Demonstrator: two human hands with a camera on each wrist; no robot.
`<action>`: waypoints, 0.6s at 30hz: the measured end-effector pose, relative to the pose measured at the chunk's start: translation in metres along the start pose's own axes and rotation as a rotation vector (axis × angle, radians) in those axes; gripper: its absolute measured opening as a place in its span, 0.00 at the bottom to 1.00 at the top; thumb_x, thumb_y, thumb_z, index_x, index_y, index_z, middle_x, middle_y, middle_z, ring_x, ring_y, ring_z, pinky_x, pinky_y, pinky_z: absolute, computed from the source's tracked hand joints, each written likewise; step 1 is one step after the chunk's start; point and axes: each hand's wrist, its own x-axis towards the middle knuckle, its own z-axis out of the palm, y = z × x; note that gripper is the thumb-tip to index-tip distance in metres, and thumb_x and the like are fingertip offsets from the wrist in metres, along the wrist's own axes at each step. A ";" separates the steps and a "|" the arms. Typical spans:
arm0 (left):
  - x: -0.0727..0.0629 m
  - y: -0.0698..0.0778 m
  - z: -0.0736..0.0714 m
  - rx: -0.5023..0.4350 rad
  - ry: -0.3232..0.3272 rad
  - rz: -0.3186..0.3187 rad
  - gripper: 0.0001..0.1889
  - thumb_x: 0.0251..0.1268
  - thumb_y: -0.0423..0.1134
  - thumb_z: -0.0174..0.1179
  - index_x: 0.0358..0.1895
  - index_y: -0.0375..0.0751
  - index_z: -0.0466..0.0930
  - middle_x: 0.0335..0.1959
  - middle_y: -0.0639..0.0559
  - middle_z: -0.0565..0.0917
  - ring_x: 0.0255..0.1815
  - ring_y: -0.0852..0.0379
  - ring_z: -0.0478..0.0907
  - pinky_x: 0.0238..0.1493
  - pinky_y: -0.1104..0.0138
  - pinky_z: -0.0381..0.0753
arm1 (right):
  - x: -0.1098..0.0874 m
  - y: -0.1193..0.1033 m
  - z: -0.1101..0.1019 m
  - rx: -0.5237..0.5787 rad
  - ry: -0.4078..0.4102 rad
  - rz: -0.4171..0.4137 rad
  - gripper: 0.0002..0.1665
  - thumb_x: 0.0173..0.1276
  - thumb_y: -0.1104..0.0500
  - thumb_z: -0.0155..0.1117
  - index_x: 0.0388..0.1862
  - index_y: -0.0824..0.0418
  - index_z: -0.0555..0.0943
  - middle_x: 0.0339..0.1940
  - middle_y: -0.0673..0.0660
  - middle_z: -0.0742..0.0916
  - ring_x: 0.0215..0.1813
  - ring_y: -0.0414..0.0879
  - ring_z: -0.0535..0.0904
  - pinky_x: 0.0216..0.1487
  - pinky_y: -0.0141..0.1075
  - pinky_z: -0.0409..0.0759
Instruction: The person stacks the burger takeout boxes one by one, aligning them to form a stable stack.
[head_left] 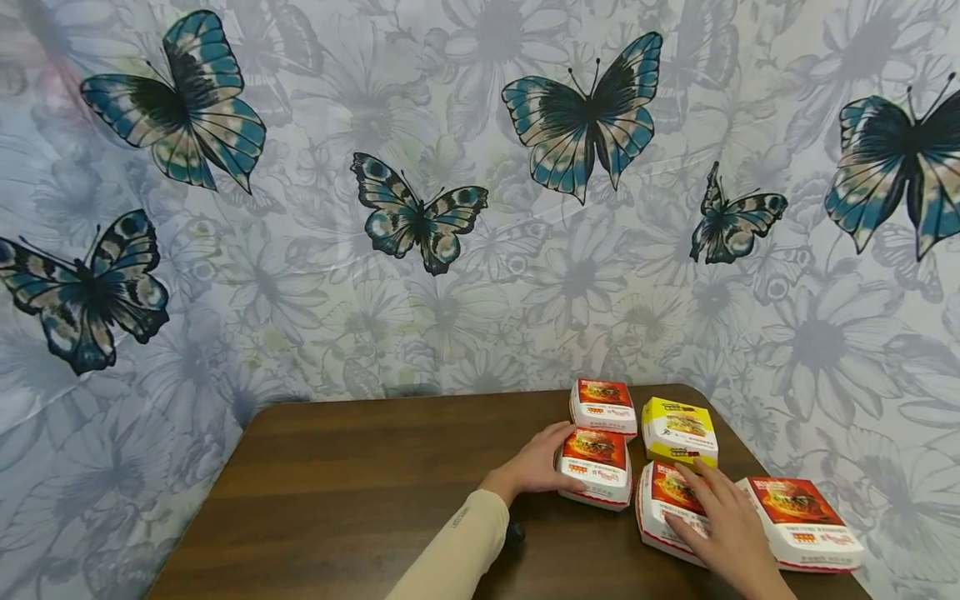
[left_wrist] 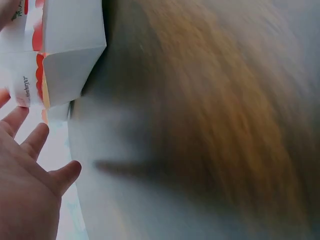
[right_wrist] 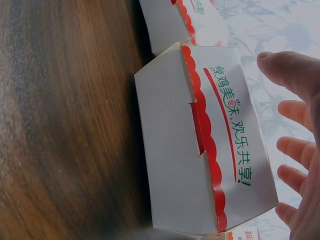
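On the right part of the table are several burger boxes. My left hand (head_left: 536, 462) is at the left side of a red-and-white burger box (head_left: 596, 467), thumb along its near side and fingers at its far corner, holding it between them. In the left wrist view, fingertips meet the wall of a white box (left_wrist: 75, 30). My right hand (head_left: 731, 529) is over another red-and-white burger box (head_left: 667, 500), its fingers spread. The right wrist view shows that box's front (right_wrist: 172, 145) with green lettering and a scalloped red edge, the fingers (right_wrist: 295, 150) extended above its lid.
A third red-and-white box (head_left: 602, 404) stands behind the left one. The yellow burger box (head_left: 681, 429) is behind the right hand's box, and a larger red-and-white box (head_left: 802, 525) lies at the table's right edge. A small black object (head_left: 514, 535) is near the left sleeve.
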 end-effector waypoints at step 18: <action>-0.039 -0.018 -0.028 0.051 0.029 -0.022 0.55 0.48 0.63 0.74 0.79 0.51 0.57 0.78 0.54 0.59 0.75 0.54 0.62 0.72 0.57 0.69 | 0.001 -0.003 -0.001 0.023 0.000 -0.020 0.44 0.50 0.46 0.79 0.64 0.59 0.76 0.64 0.68 0.76 0.64 0.67 0.69 0.57 0.61 0.64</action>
